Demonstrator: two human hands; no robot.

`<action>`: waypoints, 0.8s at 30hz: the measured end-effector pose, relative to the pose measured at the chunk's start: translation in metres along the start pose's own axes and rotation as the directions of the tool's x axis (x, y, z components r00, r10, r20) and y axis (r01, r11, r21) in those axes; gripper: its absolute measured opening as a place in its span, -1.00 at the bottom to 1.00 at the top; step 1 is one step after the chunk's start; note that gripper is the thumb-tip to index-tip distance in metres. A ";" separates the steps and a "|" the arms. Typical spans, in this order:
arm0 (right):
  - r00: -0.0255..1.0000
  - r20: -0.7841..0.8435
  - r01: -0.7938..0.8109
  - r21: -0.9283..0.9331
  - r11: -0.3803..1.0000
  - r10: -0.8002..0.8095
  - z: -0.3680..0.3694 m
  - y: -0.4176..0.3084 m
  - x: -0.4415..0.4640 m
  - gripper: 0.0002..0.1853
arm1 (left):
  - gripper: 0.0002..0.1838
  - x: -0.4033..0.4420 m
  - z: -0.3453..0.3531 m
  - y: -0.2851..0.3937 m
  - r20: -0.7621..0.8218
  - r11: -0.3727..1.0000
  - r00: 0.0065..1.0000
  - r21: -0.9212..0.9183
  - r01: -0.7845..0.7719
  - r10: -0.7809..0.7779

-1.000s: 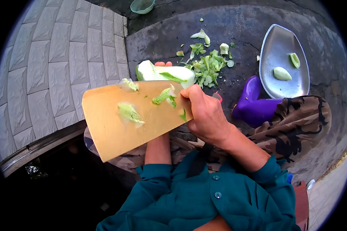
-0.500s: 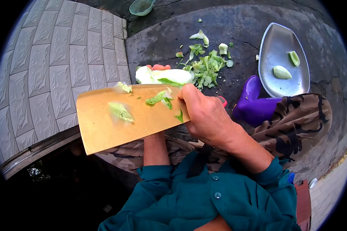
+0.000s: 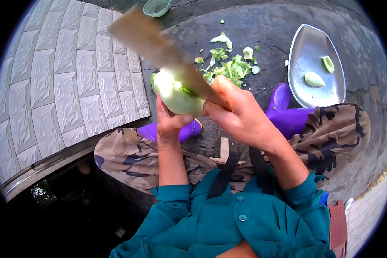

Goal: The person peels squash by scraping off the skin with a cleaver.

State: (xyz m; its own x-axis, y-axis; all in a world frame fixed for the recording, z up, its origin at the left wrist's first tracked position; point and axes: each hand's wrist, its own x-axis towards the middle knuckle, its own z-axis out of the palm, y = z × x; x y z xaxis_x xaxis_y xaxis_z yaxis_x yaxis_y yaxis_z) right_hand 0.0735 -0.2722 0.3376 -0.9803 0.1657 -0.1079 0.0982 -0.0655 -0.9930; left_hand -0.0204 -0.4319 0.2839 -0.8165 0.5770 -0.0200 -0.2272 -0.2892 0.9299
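My left hand (image 3: 170,122) grips a pale green, partly peeled vegetable (image 3: 178,99) from below, its thumb along the near side. A strip of darker green skin shows at the vegetable's far left end. In my right hand (image 3: 241,114) is a broad-bladed cleaver (image 3: 155,45), blurred by motion. Its blade slants up and to the left, across the far side of the vegetable. Whether the edge touches the flesh cannot be made out. Beyond my hands, green peelings (image 3: 234,71) lie heaped on the dark ground.
A metal tray (image 3: 299,84) at the right holds two pale green pieces. Purple boots (image 3: 284,118) stand near my hands. A green bowl (image 3: 155,7) sits at the far edge. Grey brick-patterned wall (image 3: 69,69) runs along the left. A wooden piece (image 3: 224,148) shows between my legs.
The cleaver has swung from lying broadside, with green scraps on its blade, to slanting up and left. My left hand and the vegetable have come nearer and are no longer hidden behind the blade.
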 end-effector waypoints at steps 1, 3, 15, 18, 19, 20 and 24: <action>0.998 0.021 -0.061 0.112 0.992 0.059 -0.002 -0.001 0.000 -0.83 | -0.01 0.000 -0.001 0.001 0.028 0.996 0.997 -0.048 0.072 -0.070; 0.967 0.153 -0.241 0.313 0.919 0.202 -0.013 -0.011 0.000 -0.82 | 0.02 0.000 -0.001 -0.001 -0.019 0.976 0.995 -0.197 0.094 -0.100; 0.942 0.235 -0.336 0.669 0.663 0.241 -0.002 0.021 0.003 -0.77 | 0.01 -0.002 -0.008 -0.005 -0.123 0.905 0.980 -0.415 0.093 -0.157; 0.936 0.249 -0.352 0.684 0.639 0.250 -0.001 0.023 0.004 -0.77 | 0.00 -0.002 -0.003 -0.004 -0.119 0.905 0.979 -0.414 0.100 -0.163; 0.935 0.250 -0.355 0.684 0.638 0.251 -0.001 0.024 0.004 -0.77 | 0.01 -0.001 -0.003 -0.005 -0.128 0.898 0.976 -0.427 0.105 -0.175; 0.932 0.266 -0.362 0.684 0.634 0.245 -0.001 0.025 0.003 -0.77 | 0.02 -0.001 -0.002 -0.005 -0.136 0.892 0.973 -0.439 0.110 -0.187; 0.929 0.246 -0.369 0.685 0.628 0.277 0.002 0.021 0.003 -0.73 | -0.01 0.003 0.007 -0.003 -0.049 0.877 0.989 -0.471 0.101 -0.140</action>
State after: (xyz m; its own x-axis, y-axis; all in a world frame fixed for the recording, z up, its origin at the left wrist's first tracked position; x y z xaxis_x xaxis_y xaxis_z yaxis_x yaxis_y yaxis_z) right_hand 0.0723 -0.2748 0.3161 -0.9255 -0.1068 -0.3633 0.3059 -0.7762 -0.5512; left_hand -0.0188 -0.4243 0.2836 -0.8016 0.5737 -0.1684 -0.5315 -0.5546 0.6403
